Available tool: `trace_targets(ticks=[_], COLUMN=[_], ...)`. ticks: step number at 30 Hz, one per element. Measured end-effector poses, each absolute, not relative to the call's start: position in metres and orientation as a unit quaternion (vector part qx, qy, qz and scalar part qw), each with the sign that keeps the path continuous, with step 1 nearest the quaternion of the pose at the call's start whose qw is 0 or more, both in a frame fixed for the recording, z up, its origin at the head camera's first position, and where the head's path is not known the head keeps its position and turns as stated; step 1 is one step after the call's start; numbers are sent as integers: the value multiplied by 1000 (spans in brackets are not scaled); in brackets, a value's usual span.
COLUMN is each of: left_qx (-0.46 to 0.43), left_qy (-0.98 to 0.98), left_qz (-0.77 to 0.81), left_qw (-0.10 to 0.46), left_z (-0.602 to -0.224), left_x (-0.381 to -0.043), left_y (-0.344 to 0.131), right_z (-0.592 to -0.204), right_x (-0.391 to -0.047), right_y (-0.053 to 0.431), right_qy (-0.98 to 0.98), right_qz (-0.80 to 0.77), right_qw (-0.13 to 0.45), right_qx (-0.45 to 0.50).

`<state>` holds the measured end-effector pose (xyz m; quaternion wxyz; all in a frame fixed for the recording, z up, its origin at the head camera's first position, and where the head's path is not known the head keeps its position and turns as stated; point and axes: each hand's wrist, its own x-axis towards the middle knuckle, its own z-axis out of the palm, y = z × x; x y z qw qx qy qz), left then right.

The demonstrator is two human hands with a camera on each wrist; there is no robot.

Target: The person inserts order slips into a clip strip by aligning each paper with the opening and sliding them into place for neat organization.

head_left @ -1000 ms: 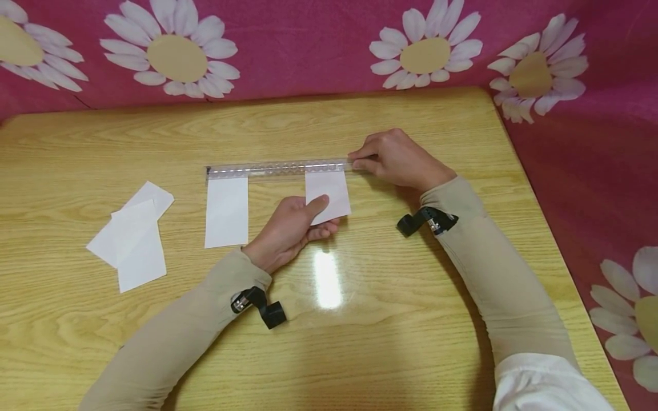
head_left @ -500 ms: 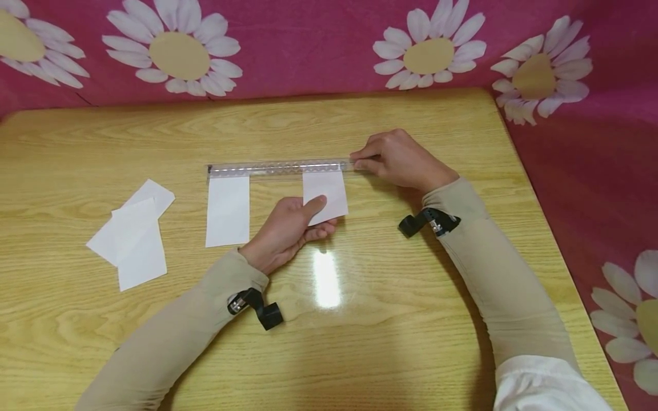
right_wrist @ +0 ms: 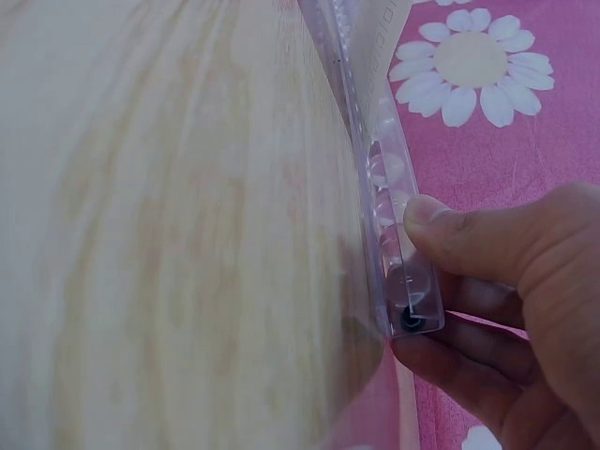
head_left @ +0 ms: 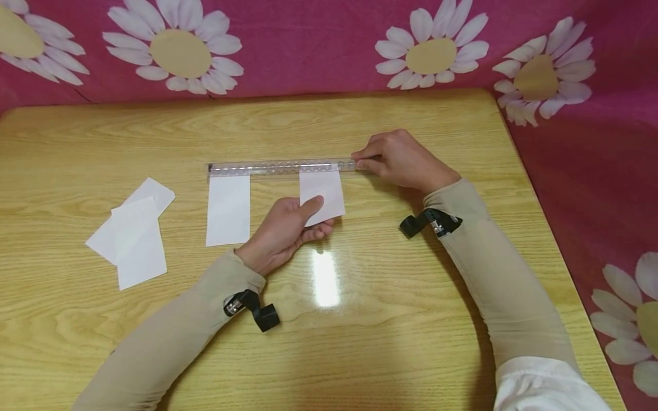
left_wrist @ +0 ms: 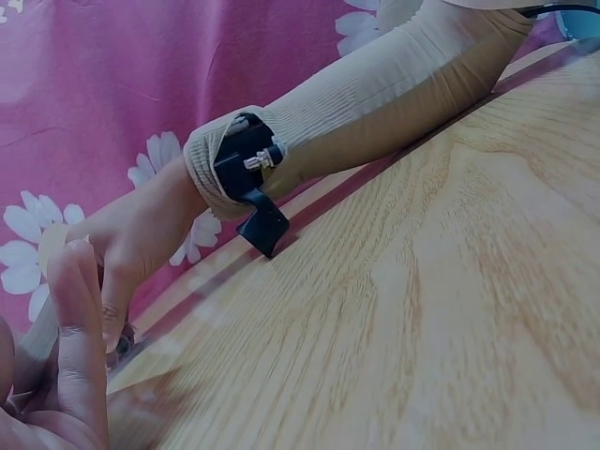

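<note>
A white card (head_left: 329, 191) is held in the left hand (head_left: 285, 229), with the thumb laid across its face and the fingers beneath. Just beyond that hand, the card's upper edge is overlapped with a clear plastic strip (head_left: 272, 167). The near end of the strip is pinched narrowly between thumb and fingers of the right hand (head_left: 403, 160), and its length is stretched out to the left of that hand.

Just left of the left hand, a white sheet (head_left: 228, 211) is laid on the table (head_left: 370, 354); its top edge is met by the strip, though whether over or under cannot be told. Farther left, well apart from both hands, an upper slip (head_left: 141, 248) is crossed over a lower slip (head_left: 105, 242). Beyond both hands, the table is bordered by a pink daisy-printed cloth (head_left: 303, 51).
</note>
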<state>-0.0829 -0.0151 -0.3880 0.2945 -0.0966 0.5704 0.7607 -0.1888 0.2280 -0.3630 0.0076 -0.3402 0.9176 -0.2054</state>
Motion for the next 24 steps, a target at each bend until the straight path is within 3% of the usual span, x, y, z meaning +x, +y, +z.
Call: trace_targets(ticks=[24], left_qx=[-113], left_qy=[567], left_qz=[762], left_qw=[290], left_z=[-388], left_x=[-80], left_y=[-28], right_z=[-363], right_x=[-188], right_y=[227], right_qy=[920], right_qz=[-198], right_qw=[5], right_qx=[-338])
